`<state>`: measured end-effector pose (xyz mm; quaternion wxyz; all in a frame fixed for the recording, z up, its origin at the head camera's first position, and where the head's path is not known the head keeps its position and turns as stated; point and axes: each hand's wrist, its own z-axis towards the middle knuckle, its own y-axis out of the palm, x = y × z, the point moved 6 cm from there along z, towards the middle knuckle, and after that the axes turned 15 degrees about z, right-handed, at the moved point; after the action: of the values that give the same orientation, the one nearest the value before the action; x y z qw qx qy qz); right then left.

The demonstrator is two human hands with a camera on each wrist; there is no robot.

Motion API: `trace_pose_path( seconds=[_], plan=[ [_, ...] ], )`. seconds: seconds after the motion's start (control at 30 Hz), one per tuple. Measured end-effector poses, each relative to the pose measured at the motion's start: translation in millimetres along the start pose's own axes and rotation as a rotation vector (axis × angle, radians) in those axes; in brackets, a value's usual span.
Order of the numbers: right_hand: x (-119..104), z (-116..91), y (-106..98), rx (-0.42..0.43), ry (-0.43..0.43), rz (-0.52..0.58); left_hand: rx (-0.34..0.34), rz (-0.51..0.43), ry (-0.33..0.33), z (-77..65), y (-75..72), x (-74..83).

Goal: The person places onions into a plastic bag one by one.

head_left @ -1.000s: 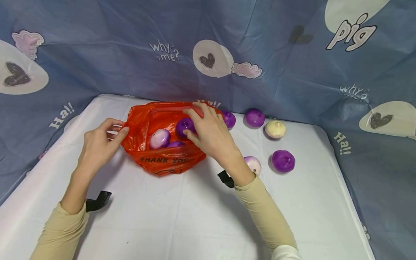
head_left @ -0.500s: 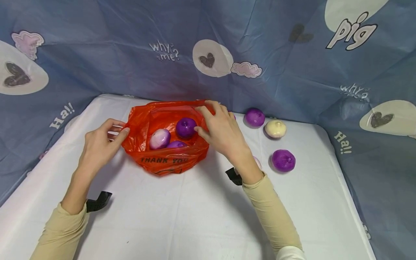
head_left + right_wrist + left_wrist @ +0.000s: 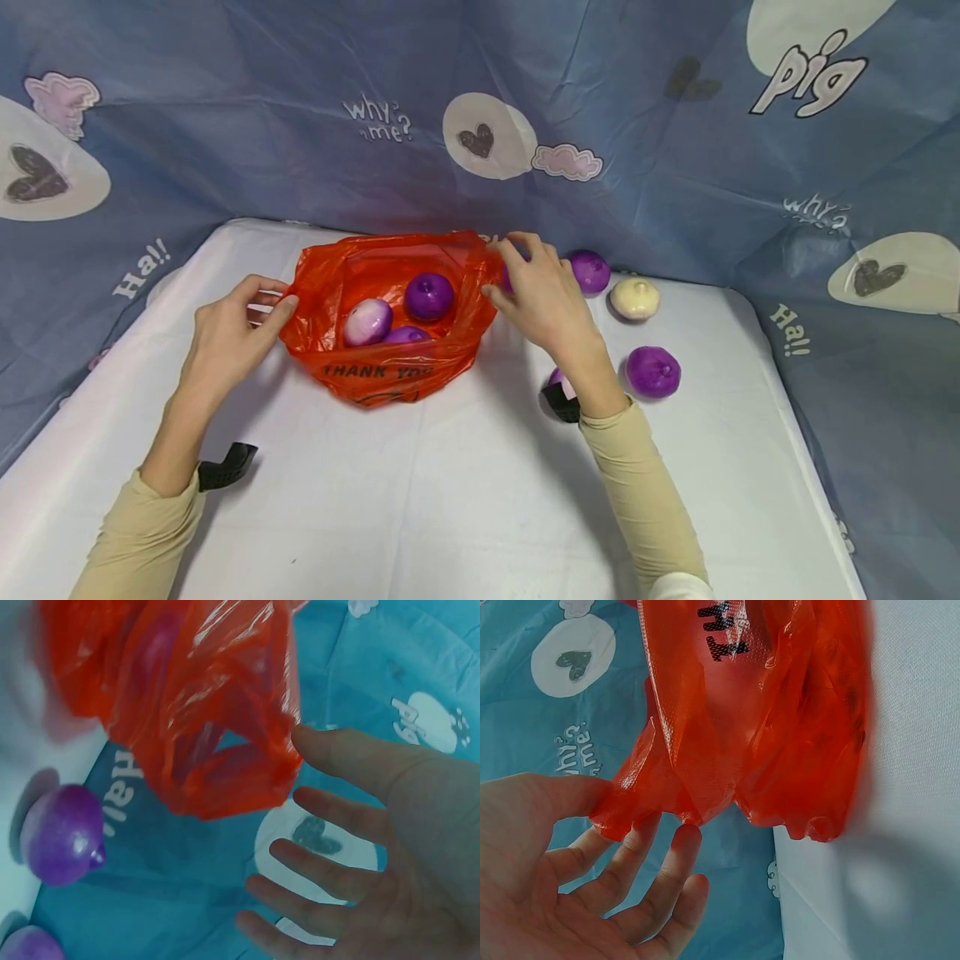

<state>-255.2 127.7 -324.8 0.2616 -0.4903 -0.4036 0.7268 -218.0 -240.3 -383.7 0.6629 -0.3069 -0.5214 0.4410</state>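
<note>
A red plastic bag (image 3: pixel 390 371) printed "THANK YOU" lies with its mouth open toward me. Inside it are a purple-and-white onion (image 3: pixel 367 322), a dark purple onion (image 3: pixel 429 296) and another purple onion (image 3: pixel 407 335), half hidden by the front rim. My left hand (image 3: pixel 236 333) pinches the bag's left corner between thumb and fingers. At the bag's right side is my right hand (image 3: pixel 543 296). In the right wrist view, its fingers (image 3: pixel 322 859) are extended and spread, and the thumb tip meets the bag's edge. No onion is in either hand.
Right of the bag lie a purple onion (image 3: pixel 590 272), a pale yellow onion (image 3: pixel 634 298) and another purple onion (image 3: pixel 653 372). My right hand and wrist partly cover two more. A printed blue cloth (image 3: pixel 300 150) hangs behind the white table (image 3: pixel 337 517).
My right hand has moved rightward from over the bag's mouth to its right edge, and the bag's right side now reaches farther right than half a second ago. The left hand stays put.
</note>
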Motion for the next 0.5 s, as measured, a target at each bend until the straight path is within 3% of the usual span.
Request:
trace_pose_path(
  seconds=[0.5],
  plan=[
    [48.3,7.8,2.2,-0.053,0.089,0.058,0.005,0.002,-0.002,-1.4,-2.6,0.3]
  ],
)
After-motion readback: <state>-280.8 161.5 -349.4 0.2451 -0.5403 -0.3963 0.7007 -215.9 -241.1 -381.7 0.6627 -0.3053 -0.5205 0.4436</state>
